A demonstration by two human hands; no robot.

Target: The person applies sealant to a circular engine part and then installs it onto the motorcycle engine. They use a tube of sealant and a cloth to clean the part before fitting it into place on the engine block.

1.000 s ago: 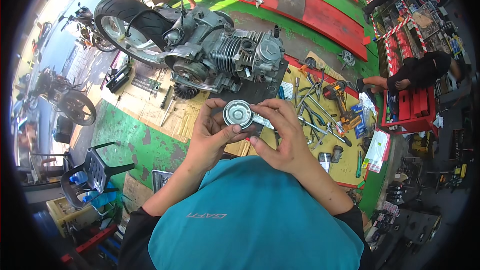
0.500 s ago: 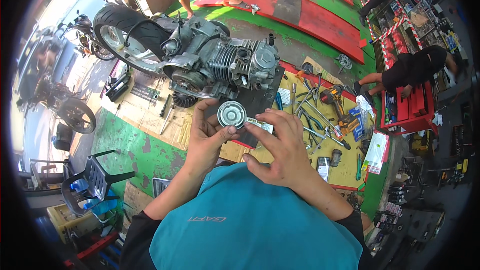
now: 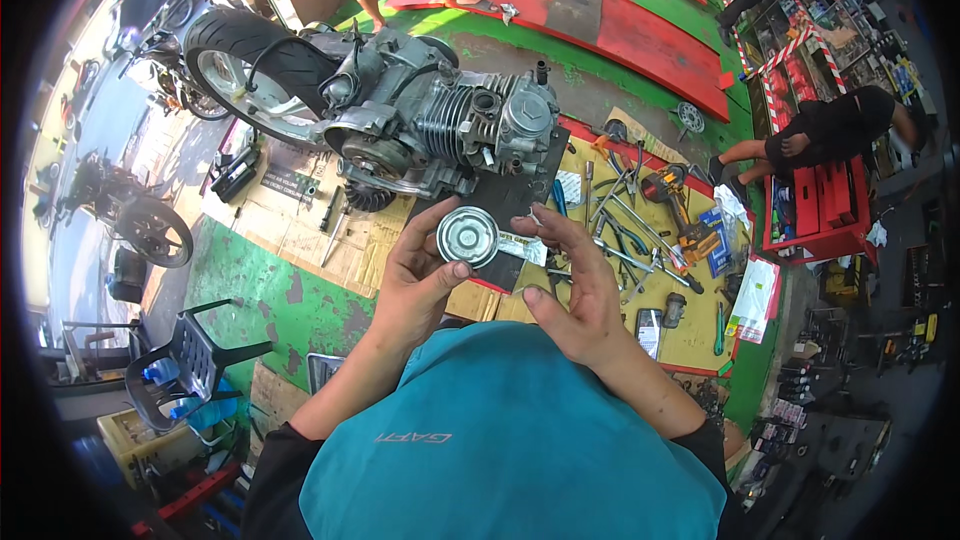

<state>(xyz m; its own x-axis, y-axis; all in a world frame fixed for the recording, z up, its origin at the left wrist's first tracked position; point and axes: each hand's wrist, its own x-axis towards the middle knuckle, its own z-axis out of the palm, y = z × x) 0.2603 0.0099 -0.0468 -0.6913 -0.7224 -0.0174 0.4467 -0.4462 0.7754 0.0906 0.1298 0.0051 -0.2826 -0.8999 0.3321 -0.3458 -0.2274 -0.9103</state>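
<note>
Between the thumb and fingers of my left hand (image 3: 415,275) is a round silver metal cover (image 3: 468,237) with concentric rings, its face turned up toward me. To its right, apart from it, my right hand (image 3: 578,290) has its thumb and fingers spread. A small greyish smear or bit shows at its fingertips, too small to name. A white tube (image 3: 524,248) lies beyond, between the two hands. Just past my hands rests a motorcycle engine (image 3: 455,125) with a finned cylinder, joined to a rear wheel (image 3: 262,75).
Wrenches and pliers (image 3: 632,230) spread over yellow cardboard (image 3: 690,325) at right, beside a cordless drill (image 3: 678,208) and a phone (image 3: 649,332). A black chair (image 3: 200,355) stands left. Red ramps (image 3: 570,20) lie behind; a person (image 3: 830,135) bends over a red cabinet (image 3: 825,215).
My right hand has drawn away from the cover to the right, and its fingers have opened upward. The cover, still in my left hand, has shifted slightly.
</note>
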